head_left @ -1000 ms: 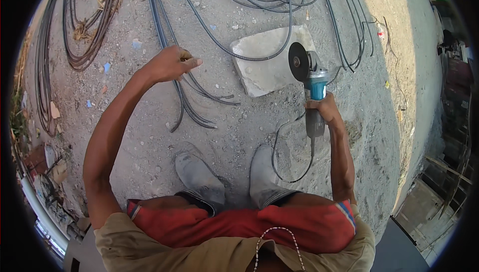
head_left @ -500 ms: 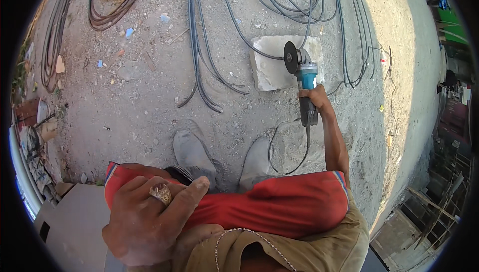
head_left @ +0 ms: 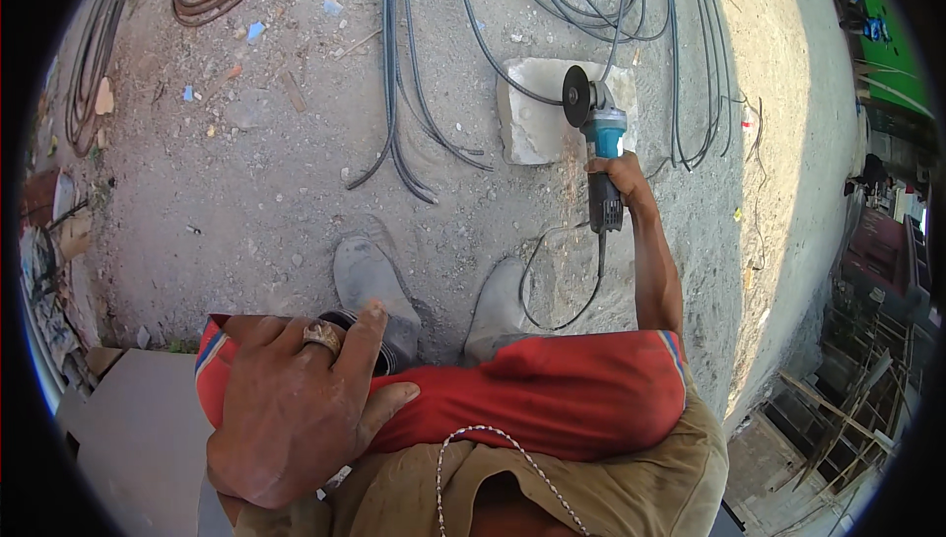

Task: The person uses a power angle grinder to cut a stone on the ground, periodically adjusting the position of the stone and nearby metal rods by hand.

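My right hand [head_left: 621, 177] grips the black lower body of a teal angle grinder [head_left: 608, 138]. Its black disc [head_left: 576, 96] stands edge-on against a grey steel bar [head_left: 519, 82] lying over a pale concrete block [head_left: 527, 138], and faint orange sparks [head_left: 572, 182] trail down from it. The grinder's cord loops on the ground beside my right boot [head_left: 493, 305]. My left hand [head_left: 296, 399] lies with its fingers spread over my red-clad left thigh, a large ring on one finger and nothing held.
Several bundles of bent bars [head_left: 404, 143] spread over the gritty ground [head_left: 246, 241], with more coiled bars [head_left: 222, 0] at the upper left. A grey board [head_left: 133, 438] sits at the lower left. Wooden scaffolding [head_left: 828, 409] and a green surface [head_left: 877, 44] show at the right.
My left hand has come back from above the bars to my thigh. My right hand and grinder have moved slightly up onto the block, and sparks now show.
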{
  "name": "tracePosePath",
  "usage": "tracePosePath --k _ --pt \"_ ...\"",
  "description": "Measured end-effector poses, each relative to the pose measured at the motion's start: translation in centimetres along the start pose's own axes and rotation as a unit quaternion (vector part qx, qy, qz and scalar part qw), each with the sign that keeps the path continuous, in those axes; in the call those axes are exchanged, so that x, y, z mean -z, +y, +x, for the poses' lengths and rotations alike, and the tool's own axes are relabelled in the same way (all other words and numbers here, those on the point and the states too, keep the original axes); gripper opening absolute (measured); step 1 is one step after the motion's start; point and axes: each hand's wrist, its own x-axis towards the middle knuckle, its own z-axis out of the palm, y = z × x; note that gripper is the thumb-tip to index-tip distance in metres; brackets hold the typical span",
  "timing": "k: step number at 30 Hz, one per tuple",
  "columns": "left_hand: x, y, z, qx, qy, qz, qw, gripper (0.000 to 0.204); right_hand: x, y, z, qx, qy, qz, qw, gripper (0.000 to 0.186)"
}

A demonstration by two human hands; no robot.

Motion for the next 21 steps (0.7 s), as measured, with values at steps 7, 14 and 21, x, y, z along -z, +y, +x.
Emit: tracePosePath --k 7,14,21 --pt "0.1 -0.6 -0.8 -0.035 0.003 -0.022 0.999 0.059 -0.5 -1.5 -2.2 -0.028 -0.011 0.018 0.999 0.021" --pt "-0.2 -0.7 -1.4 -0.035 0.004 -0.032 0.999 0.058 0.1 -0.2 -2.5 -0.042 -0.004 -0.027 0.999 0.023" --pt "-0.2 -0.9 -2.1 -0.06 -0.018 -0.028 0.998 0.053 -0.1 1.1 -2.9 -0.053 0.001 -0.017 0.998 0.023"
